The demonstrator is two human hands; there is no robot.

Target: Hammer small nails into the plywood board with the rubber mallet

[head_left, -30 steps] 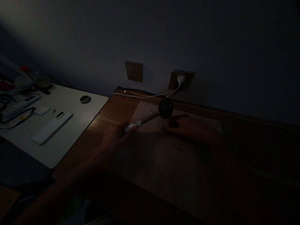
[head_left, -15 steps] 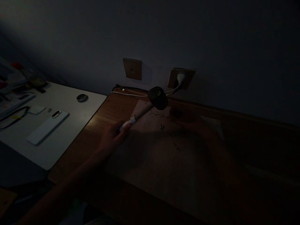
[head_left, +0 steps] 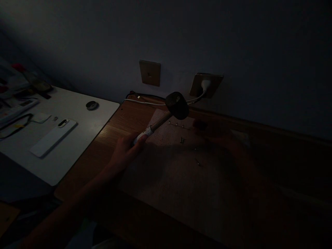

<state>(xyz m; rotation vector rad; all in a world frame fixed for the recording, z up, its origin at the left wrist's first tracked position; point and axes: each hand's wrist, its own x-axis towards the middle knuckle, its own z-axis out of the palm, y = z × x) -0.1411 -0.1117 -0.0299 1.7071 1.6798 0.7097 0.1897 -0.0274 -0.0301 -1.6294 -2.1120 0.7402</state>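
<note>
The left hand (head_left: 126, 148) is wrapped round the white-bound grip of a mallet (head_left: 161, 121), its handle slanting up toward 2 o'clock and its dark head raised over a pale board (head_left: 168, 193). At 4 o'clock from that head, the right hand (head_left: 214, 133) sits over the board in deep shadow; whether its fingers are spread or pinching something, I cannot tell. At 6 o'clock from the head, a row of small metal fasteners (head_left: 176, 124) appears to stand upright in the board; a loose pair (head_left: 182, 140) lies at 5 o'clock from the row. The board rests on a wooden bench (head_left: 132, 116). Farther out, a phone (head_left: 52, 140) lies at 9 o'clock from the left hand and a round tin (head_left: 91, 105) at 10, both on a white tabletop (head_left: 77, 145). A white plug (head_left: 205, 84) sits in the wall socket at 2 o'clock from the mallet head.
</note>
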